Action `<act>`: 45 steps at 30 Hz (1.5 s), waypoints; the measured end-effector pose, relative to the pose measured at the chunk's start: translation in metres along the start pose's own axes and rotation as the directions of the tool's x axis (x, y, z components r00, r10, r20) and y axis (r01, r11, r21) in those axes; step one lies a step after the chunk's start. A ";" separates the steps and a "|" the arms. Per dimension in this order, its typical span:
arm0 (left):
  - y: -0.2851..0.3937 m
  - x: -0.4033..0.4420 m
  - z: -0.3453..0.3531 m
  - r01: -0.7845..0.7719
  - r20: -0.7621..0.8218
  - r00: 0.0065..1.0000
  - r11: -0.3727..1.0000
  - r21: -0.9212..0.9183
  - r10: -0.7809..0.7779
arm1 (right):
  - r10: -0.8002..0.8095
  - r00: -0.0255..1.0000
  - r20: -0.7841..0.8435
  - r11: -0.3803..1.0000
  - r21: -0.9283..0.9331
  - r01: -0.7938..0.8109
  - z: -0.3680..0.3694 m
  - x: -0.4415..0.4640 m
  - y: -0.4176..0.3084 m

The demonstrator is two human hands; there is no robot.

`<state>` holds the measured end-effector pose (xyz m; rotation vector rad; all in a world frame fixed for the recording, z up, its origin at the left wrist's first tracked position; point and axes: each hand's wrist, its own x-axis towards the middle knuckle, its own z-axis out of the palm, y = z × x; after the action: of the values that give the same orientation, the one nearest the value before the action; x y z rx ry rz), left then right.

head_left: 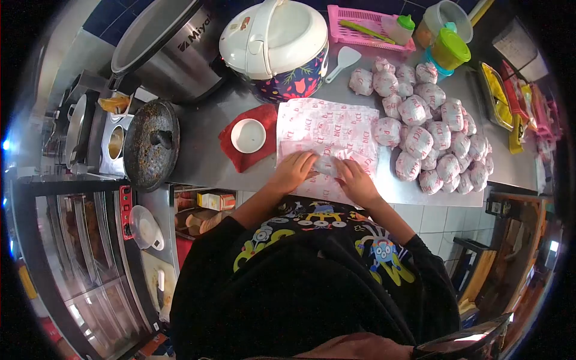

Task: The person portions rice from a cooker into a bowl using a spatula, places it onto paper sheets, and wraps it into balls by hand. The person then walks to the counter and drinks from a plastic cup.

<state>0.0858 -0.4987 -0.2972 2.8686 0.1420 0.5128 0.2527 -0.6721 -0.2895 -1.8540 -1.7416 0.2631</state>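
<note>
Near the counter's front edge, my left hand [295,171] and my right hand [355,179] close on either side of a partly wrapped paper bundle [326,165]. What lies inside the paper is hidden. Beneath the bundle spreads a stack of white wrapping paper [329,123] printed with red "RICE" lettering. To the right sits a pile of finished paper-wrapped balls [419,143] in the same print. A white bowl [248,136] rests on a red cloth [231,150] left of my left hand.
A rice cooker [273,45] with its lid down stands behind the paper, a white rice paddle [345,62] beside it. Left are a large steel pot [174,57] and a stone mortar [144,162]. A pink basket [348,17] and lidded tubs [451,47] stand at the back right.
</note>
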 end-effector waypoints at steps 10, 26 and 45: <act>-0.038 -0.011 0.004 -0.007 0.092 0.996 0.986 -0.169 0.022 | -0.228 0.974 -0.003 0.972 -0.064 0.227 -0.015 -0.011 0.040; -0.028 0.073 0.005 0.203 0.273 0.932 0.967 0.155 -0.240 | 0.400 0.897 0.187 0.893 -0.299 -0.336 -0.007 0.078 0.045; 0.009 0.003 0.023 0.349 -0.060 0.923 0.890 -0.293 -0.381 | 0.186 0.891 -0.414 0.982 0.046 -0.184 0.040 0.020 -0.009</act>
<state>0.0970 -0.5117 -0.3155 2.4553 0.5716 0.5695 0.2271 -0.6423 -0.3125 -1.9053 -1.2746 -0.0571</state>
